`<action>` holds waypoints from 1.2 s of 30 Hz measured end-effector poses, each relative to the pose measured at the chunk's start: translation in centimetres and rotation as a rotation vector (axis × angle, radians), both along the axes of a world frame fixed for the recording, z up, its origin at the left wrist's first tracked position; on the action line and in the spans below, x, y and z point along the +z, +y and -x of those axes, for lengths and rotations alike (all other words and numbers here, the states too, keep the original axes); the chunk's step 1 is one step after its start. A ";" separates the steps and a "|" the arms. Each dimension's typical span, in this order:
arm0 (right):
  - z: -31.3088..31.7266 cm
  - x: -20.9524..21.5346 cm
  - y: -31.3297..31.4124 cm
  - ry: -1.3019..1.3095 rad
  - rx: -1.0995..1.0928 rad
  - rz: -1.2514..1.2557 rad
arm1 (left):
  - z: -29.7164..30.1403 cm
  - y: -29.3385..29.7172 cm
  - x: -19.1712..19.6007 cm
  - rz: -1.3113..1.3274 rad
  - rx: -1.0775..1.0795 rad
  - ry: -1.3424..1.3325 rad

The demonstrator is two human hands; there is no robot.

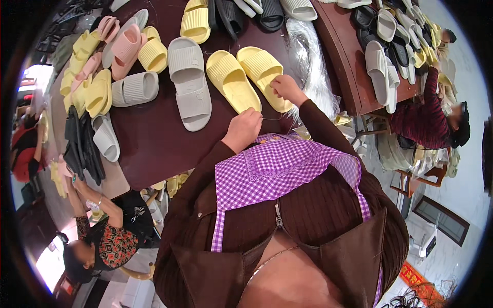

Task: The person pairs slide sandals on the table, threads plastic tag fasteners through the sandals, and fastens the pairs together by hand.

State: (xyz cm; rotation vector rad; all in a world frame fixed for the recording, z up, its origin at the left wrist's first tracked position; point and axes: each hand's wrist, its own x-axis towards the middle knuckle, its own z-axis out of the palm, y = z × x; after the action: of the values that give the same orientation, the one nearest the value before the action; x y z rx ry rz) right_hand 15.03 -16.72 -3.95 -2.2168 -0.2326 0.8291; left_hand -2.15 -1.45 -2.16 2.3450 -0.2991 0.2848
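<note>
Two yellow slide slippers lie side by side on the dark red table [149, 149] in front of me. My left hand [244, 130] is closed, its fingertips pinched at the heel end of the left yellow slipper [231, 79]. Over the right yellow slipper [259, 64], near its inner sole, my right hand [288, 90] is closed with the fingers curled. A faint thin line shows by the left fingertips; what either hand pinches is too small to make out. Left of the pair lies a grey slide slipper [189, 77].
A bundle of clear shiny strands [310, 61] lies to the right of the slippers. More yellow, pink, grey and black slippers [126, 49] cover the far left and far edge. Co-workers sit at left [110, 241] and right [421, 118], beside another table [341, 56] with slippers.
</note>
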 end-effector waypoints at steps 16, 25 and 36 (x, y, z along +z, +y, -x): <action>0.2 -1.0 0.7 -0.179 -0.327 -0.436 | -6.8 0.4 -3.8 -0.320 0.241 0.106; -7.9 -0.5 2.2 -0.566 -0.212 -0.173 | -7.7 1.1 -4.6 -0.314 0.258 -0.028; -13.1 -5.1 5.8 -0.530 0.036 0.087 | -8.2 3.1 -4.1 -0.331 0.287 -0.052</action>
State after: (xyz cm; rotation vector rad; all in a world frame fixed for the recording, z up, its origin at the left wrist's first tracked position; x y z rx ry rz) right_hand 28.09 -10.95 -9.07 -2.4862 -0.4968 0.2560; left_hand 6.08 1.64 -6.28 2.7130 -0.0319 0.4648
